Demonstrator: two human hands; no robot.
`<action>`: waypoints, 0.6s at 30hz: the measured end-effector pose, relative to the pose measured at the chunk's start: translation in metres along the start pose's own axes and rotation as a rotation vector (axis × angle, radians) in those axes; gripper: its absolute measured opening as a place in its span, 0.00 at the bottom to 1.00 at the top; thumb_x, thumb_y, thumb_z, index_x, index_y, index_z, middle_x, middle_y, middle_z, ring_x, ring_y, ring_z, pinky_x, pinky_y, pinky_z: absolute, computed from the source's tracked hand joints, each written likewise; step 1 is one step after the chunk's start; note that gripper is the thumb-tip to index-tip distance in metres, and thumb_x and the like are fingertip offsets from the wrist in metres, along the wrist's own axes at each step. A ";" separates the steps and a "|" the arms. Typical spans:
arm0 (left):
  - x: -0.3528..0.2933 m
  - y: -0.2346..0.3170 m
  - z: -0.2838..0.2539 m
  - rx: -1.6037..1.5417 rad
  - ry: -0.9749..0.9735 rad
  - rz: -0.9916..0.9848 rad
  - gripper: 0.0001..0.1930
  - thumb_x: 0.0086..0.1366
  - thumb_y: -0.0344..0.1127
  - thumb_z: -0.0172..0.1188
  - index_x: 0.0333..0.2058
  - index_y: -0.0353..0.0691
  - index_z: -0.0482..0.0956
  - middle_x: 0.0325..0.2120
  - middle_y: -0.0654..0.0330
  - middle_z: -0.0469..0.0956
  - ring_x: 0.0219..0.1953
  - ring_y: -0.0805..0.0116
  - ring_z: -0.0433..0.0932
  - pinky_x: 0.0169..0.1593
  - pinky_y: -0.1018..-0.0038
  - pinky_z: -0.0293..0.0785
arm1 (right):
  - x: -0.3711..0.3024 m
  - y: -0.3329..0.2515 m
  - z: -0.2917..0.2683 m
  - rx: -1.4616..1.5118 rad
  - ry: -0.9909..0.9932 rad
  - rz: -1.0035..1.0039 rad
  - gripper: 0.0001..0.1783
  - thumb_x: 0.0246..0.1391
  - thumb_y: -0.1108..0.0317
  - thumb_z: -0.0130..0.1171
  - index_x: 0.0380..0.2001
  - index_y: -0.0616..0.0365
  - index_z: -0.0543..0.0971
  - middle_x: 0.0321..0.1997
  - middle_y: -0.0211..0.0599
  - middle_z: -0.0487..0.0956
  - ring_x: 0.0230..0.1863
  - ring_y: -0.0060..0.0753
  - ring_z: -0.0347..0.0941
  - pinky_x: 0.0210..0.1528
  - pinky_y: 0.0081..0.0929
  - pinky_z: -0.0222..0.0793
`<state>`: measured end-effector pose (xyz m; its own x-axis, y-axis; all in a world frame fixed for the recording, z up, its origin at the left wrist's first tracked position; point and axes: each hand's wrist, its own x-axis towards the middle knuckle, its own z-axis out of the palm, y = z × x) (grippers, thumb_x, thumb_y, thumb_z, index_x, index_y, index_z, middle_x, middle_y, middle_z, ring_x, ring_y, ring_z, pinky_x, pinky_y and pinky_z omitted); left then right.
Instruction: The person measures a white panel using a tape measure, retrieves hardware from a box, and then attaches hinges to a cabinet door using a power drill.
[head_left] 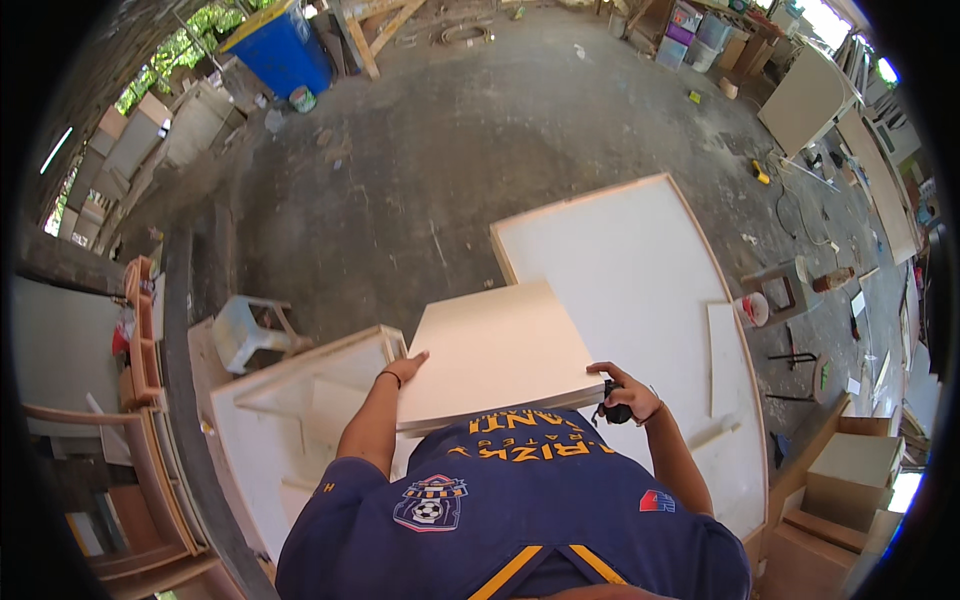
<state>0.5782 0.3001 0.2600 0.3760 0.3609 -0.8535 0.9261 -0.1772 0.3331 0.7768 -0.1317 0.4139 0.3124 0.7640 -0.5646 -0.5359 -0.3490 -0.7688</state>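
A pale cream, nearly square board [500, 340] lies flat in front of my body, close to my chest. Its near edge looks thick; whether it is one panel or a stack I cannot tell. My left hand [408, 368] grips the left edge, thumb on top and the other fingers hidden beneath. At the near right corner, my right hand [628, 390] is closed on the board's edge. A small black object [614, 408] sits at that palm or wrist, its kind unclear. Below the board is a large white wood-edged panel [620, 250].
A shallow wooden frame [310, 390] adjoins the panel at left, near a pale plastic stool [250, 330]. Another stool [785, 290] with a small tub [752, 308] stands right. A blue bin [282, 55] is far left. Cables and a yellow tool [760, 172] lie on the floor.
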 end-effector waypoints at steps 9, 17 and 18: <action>0.078 0.077 -0.125 -0.086 0.058 -0.096 0.43 0.56 0.67 0.47 0.49 0.25 0.69 0.49 0.44 0.70 0.51 0.58 0.69 0.54 0.69 0.61 | 0.150 -0.138 -0.030 -0.117 -0.068 -0.036 0.37 0.31 0.71 0.51 0.54 0.55 0.62 0.27 0.42 0.73 0.25 0.31 0.73 0.26 0.27 0.70; 0.126 0.156 -0.222 -0.110 -0.007 -0.103 0.38 0.57 0.65 0.49 0.46 0.31 0.74 0.44 0.48 0.75 0.45 0.60 0.73 0.50 0.69 0.65 | 0.235 -0.197 -0.027 -0.025 -0.025 -0.041 0.38 0.31 0.73 0.50 0.54 0.55 0.62 0.25 0.41 0.74 0.25 0.31 0.73 0.27 0.26 0.70; 0.139 0.168 -0.234 -0.087 -0.009 -0.112 0.37 0.57 0.65 0.50 0.46 0.31 0.74 0.43 0.48 0.75 0.45 0.60 0.73 0.50 0.69 0.65 | 0.245 -0.197 -0.026 -0.013 0.002 -0.047 0.38 0.31 0.73 0.50 0.55 0.55 0.62 0.24 0.41 0.74 0.25 0.31 0.74 0.27 0.26 0.70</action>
<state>0.7932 0.5344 0.2909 0.2699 0.3655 -0.8908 0.9617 -0.0561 0.2683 0.9794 0.1104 0.4190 0.3389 0.7786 -0.5282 -0.5101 -0.3197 -0.7985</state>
